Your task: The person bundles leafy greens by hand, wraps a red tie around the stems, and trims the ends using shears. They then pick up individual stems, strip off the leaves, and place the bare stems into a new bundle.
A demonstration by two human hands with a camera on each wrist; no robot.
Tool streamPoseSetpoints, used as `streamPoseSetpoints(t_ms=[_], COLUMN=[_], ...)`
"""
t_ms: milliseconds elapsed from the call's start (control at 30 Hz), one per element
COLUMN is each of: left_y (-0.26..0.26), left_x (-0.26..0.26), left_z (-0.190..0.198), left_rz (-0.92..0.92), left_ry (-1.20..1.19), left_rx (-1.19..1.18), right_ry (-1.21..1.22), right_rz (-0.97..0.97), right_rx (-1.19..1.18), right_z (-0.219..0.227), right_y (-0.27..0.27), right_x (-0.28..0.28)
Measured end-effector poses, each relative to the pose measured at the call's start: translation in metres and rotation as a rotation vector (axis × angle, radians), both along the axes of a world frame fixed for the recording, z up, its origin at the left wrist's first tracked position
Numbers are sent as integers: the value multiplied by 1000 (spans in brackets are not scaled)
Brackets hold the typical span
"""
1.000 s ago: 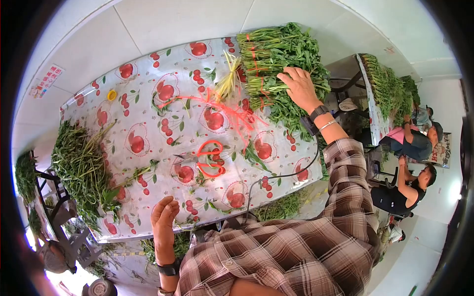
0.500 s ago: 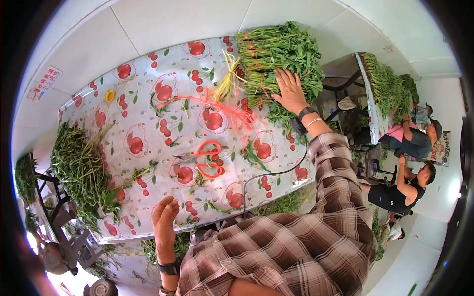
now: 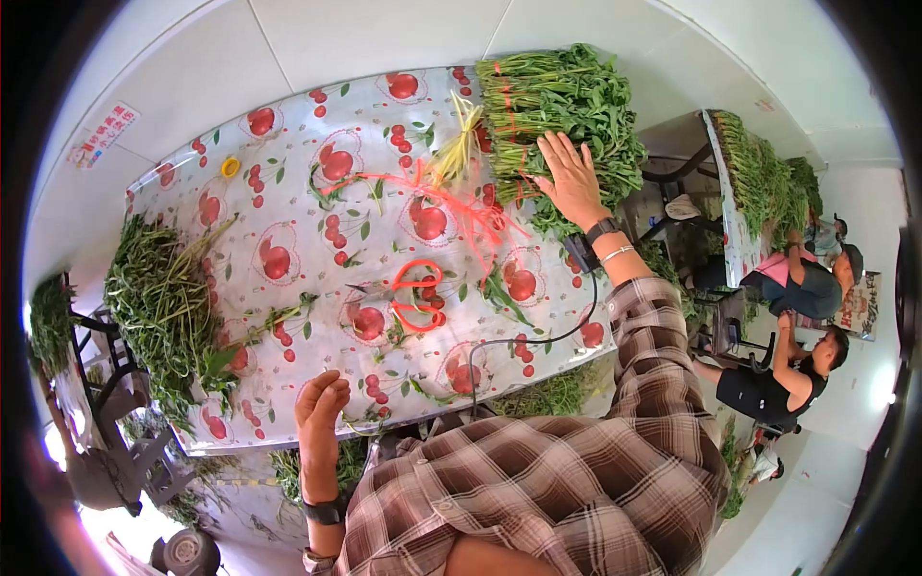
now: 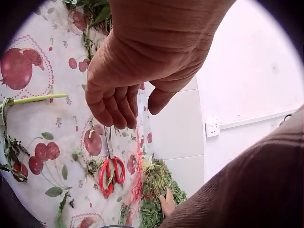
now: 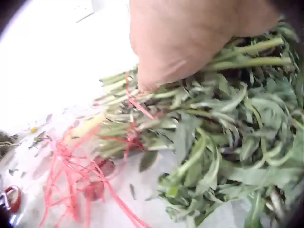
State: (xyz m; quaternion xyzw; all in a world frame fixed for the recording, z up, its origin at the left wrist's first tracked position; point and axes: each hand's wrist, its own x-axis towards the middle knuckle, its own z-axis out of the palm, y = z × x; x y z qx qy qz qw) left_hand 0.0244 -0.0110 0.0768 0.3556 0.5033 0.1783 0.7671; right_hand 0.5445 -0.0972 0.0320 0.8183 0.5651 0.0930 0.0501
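Note:
Several bundles of leafy greens (image 3: 567, 96), tied with red string round their stems, lie side by side at the far right of the table. My right hand (image 3: 573, 182) rests on the nearest bundles, palm down with fingers straight; in the right wrist view the hand (image 5: 180, 42) hides part of the stems. Above the table's near edge hovers my left hand (image 3: 322, 408), fingers loosely bent and holding nothing. Scissors with orange-red handles (image 4: 109, 161) lie beyond it. Between the scissors and the bundles spreads loose red string (image 3: 471, 221), beside a tuft of pale yellow strips (image 3: 454, 154).
A heap of loose greens (image 3: 163, 317) covers the table's left end. A yellow ring (image 3: 230, 167) sits near the back wall. From my right wrist a black cable (image 3: 519, 341) runs across the near edge. Further right, people work beside another table (image 3: 732, 206) of greens.
My right hand has shifted left over the bundles toward the tied stems, and its fingers have turned from pointing left to pointing away. The left hand has hardly moved.

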Motion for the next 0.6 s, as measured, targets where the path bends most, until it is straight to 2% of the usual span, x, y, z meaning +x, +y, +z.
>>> streamPoseSetpoints(t_ms=[133,333,533,600], left_y=[-3,-6,-7,-6], left_x=[-6,-11,-13,-14], left_z=[-3,-3,-5,-6], left_rz=[3,44,32,22], left_ry=[-12,-7,-17,-16], left_rx=[0,2,14,10], right_ry=[31,54,42,13], right_rz=[-72,-44,-48,-20], right_rx=[-9,-33,32,124], right_z=[-11,6,19,26], right_y=[11,3,-2,-4], right_x=[9,-3,-7,-10])
